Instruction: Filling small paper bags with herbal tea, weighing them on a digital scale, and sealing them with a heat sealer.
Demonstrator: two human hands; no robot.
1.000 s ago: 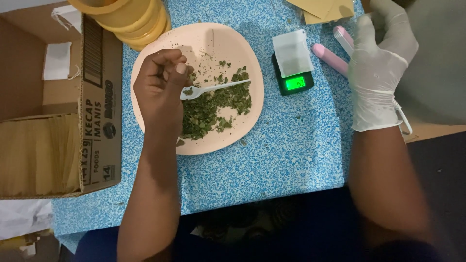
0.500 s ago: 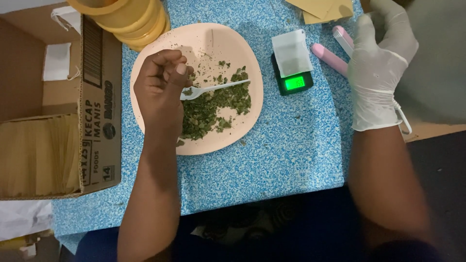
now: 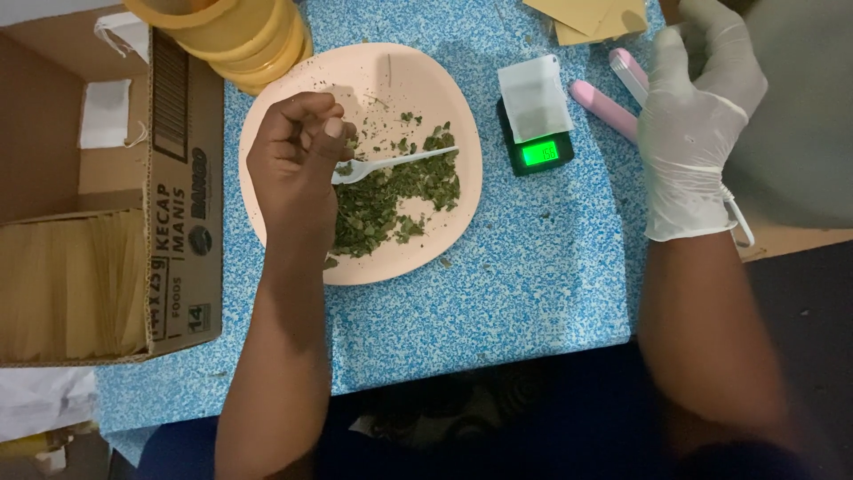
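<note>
A cardboard box (image 3: 107, 213) sits at the left, beside a pale pink plate (image 3: 444, 89) of dried green leaf flakes (image 3: 382, 200). The bare left hand (image 3: 298, 169) hovers over the plate, fingertips pressed together, pinching what looks like a few flakes; a white plastic spoon (image 3: 395, 163) lies across the heap. The flakes seem light, brittle and loose, best taken in gentle pinches. Farther right, a small paper sachet (image 3: 533, 96) rests on a pocket scale (image 3: 538, 147). The gloved right hand (image 3: 697, 133) rests by pink tubes (image 3: 604, 107), fingers loosely together.

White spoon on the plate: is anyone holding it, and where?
Yes, the bare left hand pinches the white plastic spoon at one end with its fingers.
</note>
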